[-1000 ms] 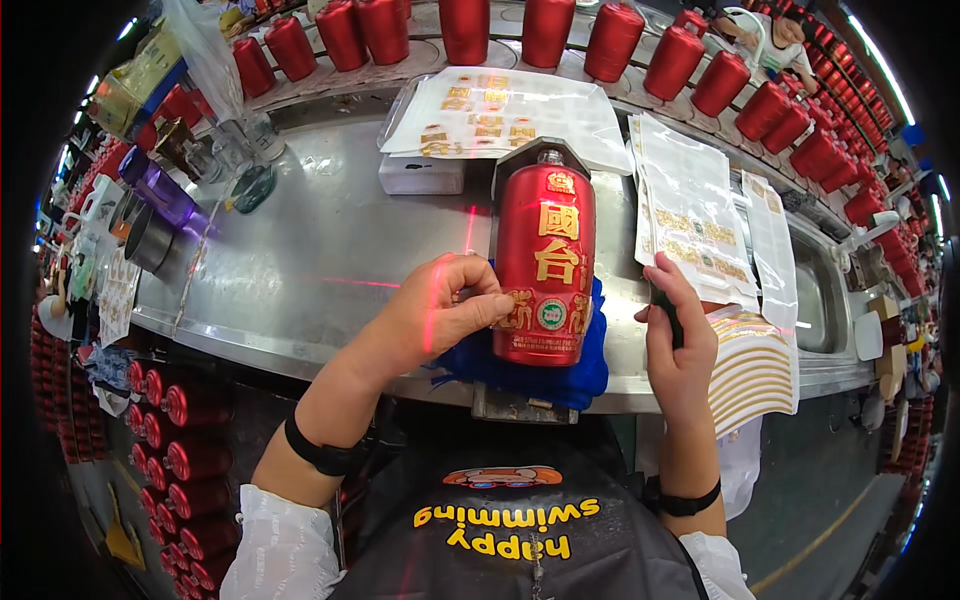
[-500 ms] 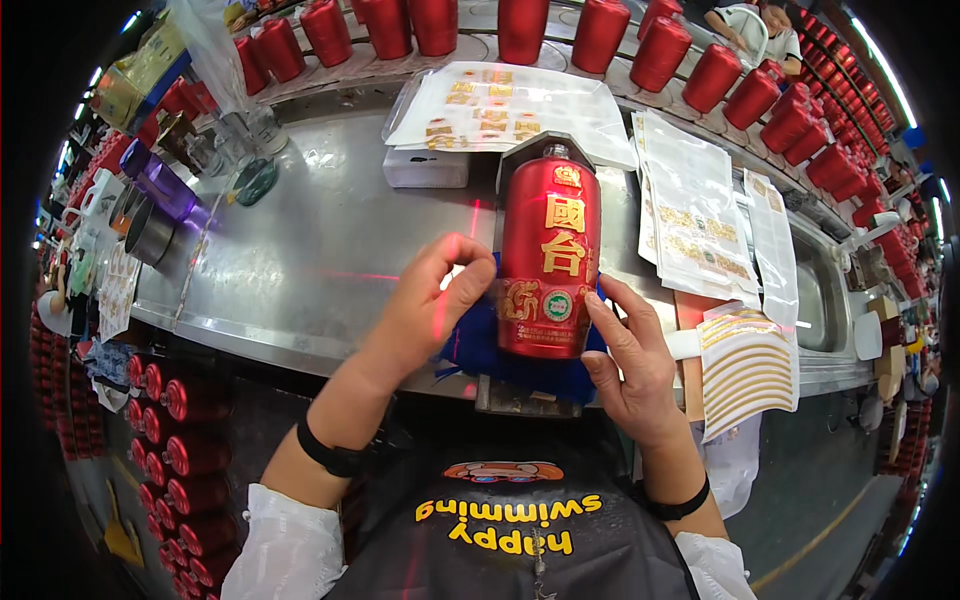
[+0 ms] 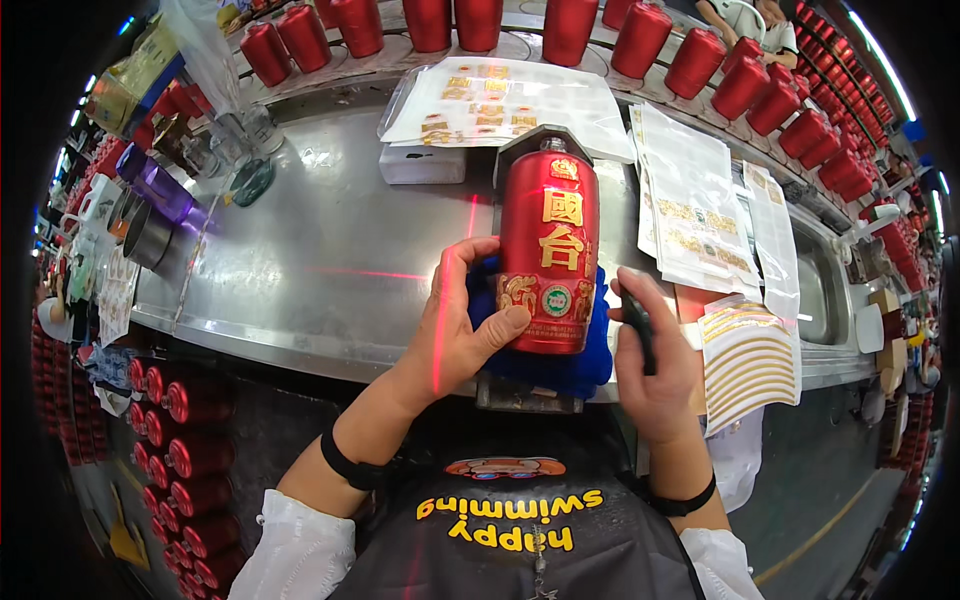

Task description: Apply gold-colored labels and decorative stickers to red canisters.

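Steel gleams across the broad table, streaked by thin red lines of light, with a row of red bottles running past its far side. From where I stand, white sheets with gold designs spread near the far edge, and patterned sheets lie to the right. One red bottle lies close to the table's front edge, neck away from the person, its lower part over a blue cloth. Beside it the left hand is half open, fingers lifted, thumb at the bottle's lower left; whether it presses, I can't tell. Just right of the bottle, apart from it, the right hand curls its fingers around a slim dark tool. Smaller yet, a round green-and-white emblem marks the bottle's lower front.
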`<state>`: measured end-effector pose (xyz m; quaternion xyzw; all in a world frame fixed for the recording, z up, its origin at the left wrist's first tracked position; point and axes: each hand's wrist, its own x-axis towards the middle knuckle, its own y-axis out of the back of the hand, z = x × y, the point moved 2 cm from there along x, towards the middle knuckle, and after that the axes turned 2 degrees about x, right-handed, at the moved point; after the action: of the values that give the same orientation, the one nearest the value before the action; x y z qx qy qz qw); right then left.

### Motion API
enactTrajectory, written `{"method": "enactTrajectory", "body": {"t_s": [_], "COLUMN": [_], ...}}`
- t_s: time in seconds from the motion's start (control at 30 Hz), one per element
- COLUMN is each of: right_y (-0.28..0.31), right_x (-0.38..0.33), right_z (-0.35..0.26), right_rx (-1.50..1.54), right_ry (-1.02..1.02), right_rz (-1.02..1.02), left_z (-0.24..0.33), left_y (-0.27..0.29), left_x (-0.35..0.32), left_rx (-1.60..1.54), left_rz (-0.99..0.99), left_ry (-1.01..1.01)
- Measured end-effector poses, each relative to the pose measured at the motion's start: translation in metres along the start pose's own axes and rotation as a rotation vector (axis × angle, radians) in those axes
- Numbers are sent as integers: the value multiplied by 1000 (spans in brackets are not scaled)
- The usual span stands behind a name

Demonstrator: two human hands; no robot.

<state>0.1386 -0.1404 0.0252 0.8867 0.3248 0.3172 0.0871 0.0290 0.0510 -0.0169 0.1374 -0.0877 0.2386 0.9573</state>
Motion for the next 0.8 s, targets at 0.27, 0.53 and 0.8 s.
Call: {"method": "enactTrajectory", "body": {"t_s": [0.27,0.53,0.8], "right_y": [-9,-4,-11], "right_x": [19,12,-2], "right_z": [-36,-7,12], "right_rx": [-144,343,263], "right_ry": [413,-366,-386], "right_rz": [-398,28,63], "left_z": [-5,16,35], "left_y": [0,7,-23], "left_x": [-3,-22,-32], "left_rx": [-118,705,1011], "left_rz": [-25,138,275], "left_ry": [-21,-409,-634]}}
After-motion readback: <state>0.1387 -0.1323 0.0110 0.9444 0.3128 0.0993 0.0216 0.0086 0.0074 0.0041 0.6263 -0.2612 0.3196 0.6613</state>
